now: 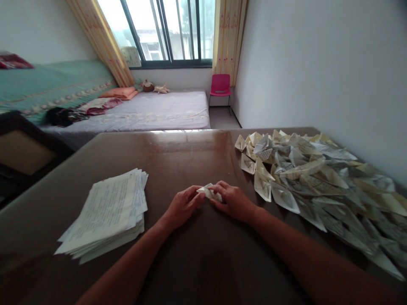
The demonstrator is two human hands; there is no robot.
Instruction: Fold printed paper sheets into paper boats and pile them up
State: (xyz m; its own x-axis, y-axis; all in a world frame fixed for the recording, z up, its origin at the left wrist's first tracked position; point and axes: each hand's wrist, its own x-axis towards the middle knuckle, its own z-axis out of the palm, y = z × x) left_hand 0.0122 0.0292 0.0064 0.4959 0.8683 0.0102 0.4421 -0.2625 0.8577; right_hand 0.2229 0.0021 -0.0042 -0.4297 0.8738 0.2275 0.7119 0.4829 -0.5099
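A small folded piece of printed paper [210, 191] rests on the dark brown table [178, 152], held between both hands. My left hand [182, 206] pinches its left end with curled fingers. My right hand [233, 201] covers and grips its right side, fingers closed over it. Left of my hands lies a stack of flat printed sheets [110, 214]. To the right spreads a big heap of folded paper boats [318, 182], reaching the table's right edge.
Beyond the table's far edge stands a bed with a grey sheet [159, 110] and a pink chair [220, 87] under a window. A white wall runs along the right. A dark chair back [25, 144] stands at the left.
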